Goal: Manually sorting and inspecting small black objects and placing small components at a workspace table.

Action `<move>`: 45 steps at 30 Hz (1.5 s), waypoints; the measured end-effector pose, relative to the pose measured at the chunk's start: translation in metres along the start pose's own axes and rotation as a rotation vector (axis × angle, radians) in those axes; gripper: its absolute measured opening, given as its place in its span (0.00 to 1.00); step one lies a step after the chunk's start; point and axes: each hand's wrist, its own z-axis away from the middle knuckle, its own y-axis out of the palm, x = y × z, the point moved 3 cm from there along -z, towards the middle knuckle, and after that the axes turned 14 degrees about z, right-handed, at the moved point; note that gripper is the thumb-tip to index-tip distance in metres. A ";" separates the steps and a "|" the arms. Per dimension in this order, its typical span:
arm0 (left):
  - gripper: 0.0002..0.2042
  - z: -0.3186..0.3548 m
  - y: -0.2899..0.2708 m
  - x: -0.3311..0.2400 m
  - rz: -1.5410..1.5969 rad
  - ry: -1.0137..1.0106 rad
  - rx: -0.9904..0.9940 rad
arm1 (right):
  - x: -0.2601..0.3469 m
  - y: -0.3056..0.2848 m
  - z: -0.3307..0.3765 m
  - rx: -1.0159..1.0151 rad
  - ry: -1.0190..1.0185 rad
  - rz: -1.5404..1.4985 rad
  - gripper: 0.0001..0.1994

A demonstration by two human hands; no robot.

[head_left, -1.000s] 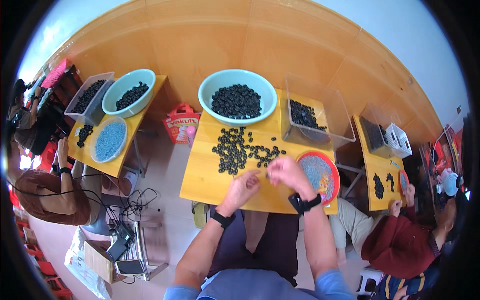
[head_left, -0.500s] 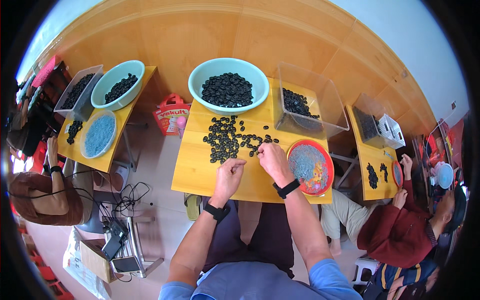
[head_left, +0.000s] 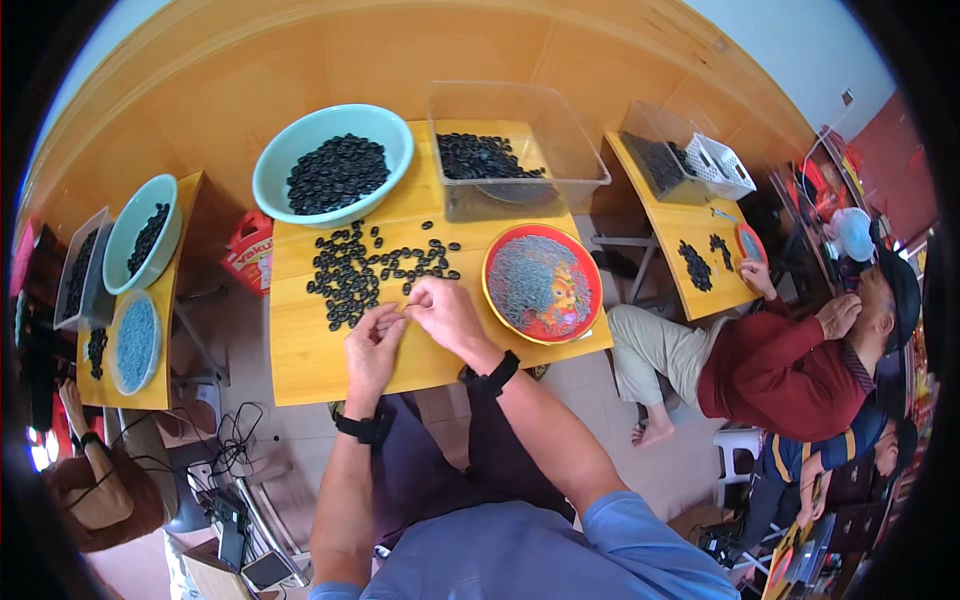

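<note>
Glossy black oval pieces (head_left: pixel 345 275), past counting, lie loose on the yellow wooden surface (head_left: pixel 325 372), within easy reach, I'd guess, of left hand (head_left: pixel 372 345) and right hand (head_left: pixel 445 312); their fingertips nearly meet, whether clamped on anything I can't tell. Farther out: one red round tray (head_left: pixel 590 270) right; one turquoise basin (head_left: pixel 275 165), one clear plastic bin (head_left: pixel 500 205) far.
</note>
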 end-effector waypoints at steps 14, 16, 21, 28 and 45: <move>0.07 0.002 -0.003 0.000 -0.107 -0.097 0.072 | -0.018 0.019 0.039 0.034 0.229 -0.663 0.07; 0.07 0.002 -0.005 0.002 -0.060 -0.104 0.066 | -0.016 0.017 0.042 0.044 0.224 -0.593 0.07; 0.06 0.002 -0.005 0.003 0.031 -0.102 0.036 | -0.016 0.000 0.052 0.036 0.114 -0.349 0.08; 0.10 0.003 -0.002 0.001 -0.110 -0.108 0.066 | -0.067 -0.146 0.062 -0.288 0.084 0.336 0.03; 0.07 0.005 0.004 -0.010 -0.150 -0.087 0.084 | -0.116 -0.185 0.041 -0.126 0.226 0.742 0.17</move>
